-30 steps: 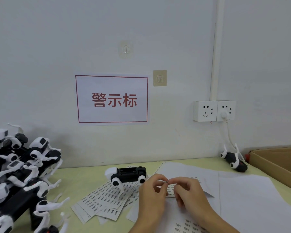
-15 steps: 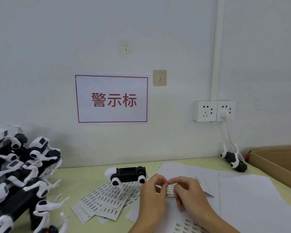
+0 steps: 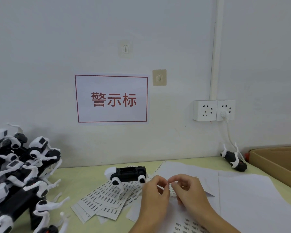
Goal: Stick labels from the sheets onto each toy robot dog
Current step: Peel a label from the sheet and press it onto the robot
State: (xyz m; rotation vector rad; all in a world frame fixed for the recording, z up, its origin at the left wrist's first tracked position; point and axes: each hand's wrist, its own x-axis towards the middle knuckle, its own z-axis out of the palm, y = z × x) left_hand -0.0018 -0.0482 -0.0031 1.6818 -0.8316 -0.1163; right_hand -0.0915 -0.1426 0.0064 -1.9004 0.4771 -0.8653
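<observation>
Label (image 3: pixel 168 183) barely visible, pinched between both hands' fingers (image 3: pixel 163 181).

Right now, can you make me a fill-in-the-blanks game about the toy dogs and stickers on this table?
1. The pile of toy robot dogs sits on the ____ side of the table.
2. The sign on the wall has ____ letters.
3. The cardboard box is on the ____ side.
4. The toy robot dog behind the hands, left hand and right hand, stands on label ____.

Missing words: left; red; right; sheets
</observation>
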